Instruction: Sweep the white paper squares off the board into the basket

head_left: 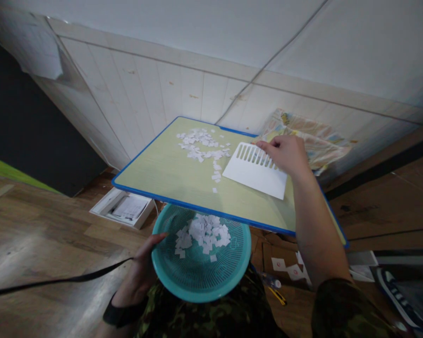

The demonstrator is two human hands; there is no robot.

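Observation:
My left hand (145, 263) grips the left rim of a round turquoise plastic basket (201, 285), thumb over the edge. Small white paper pieces (205, 232) lie heaped inside it, under the table's near edge. My right hand (286, 151) pinches the upper edge of a flat white sheet with a row of slots (255, 177). The sheet is tilted, close over the right part of a pale yellow-green tabletop (158, 171) with a blue edge. More paper pieces (199, 139) are scattered on that tabletop, left of the sheet, with a thin trail running toward the near edge.
A crumpled patterned plastic bag (320, 143) lies behind the table's right side, by the wall. An open white box (125, 206) stands on the floor at left. Cards (293, 272), a yellow cutter (278, 295) and a shoe (396, 298) are at lower right.

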